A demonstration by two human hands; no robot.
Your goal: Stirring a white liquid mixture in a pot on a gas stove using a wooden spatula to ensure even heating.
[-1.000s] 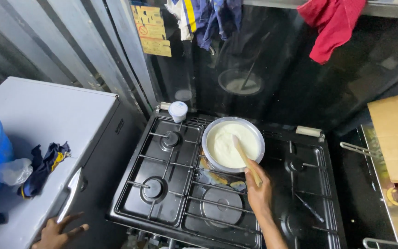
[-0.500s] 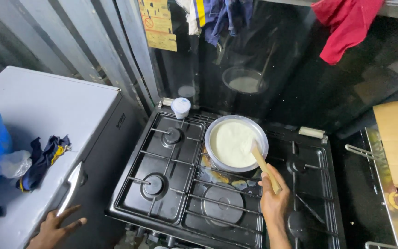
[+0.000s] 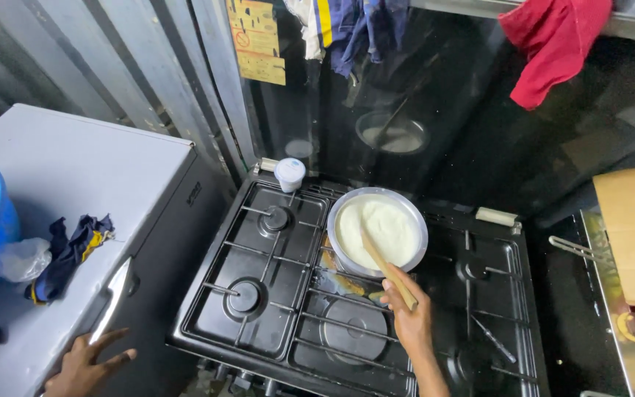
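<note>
Stirring hand, right [image 3: 413, 323], sits lower and nearer than 0.5 s back, fingers closed around wooden spoon [image 3: 387, 268] whose blade rests in white batter in metal pot [image 3: 380, 231] on black stove [image 3: 259, 309]. Left hand [image 3: 86, 364] spread flat, fingers splayed, on grey cabinet [image 3: 60, 176] edge.

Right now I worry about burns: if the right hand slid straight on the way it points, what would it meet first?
Probably the metal pot of white mixture: the right hand grips a wooden stick angled up-left into it. Depth is uncertain.
</note>
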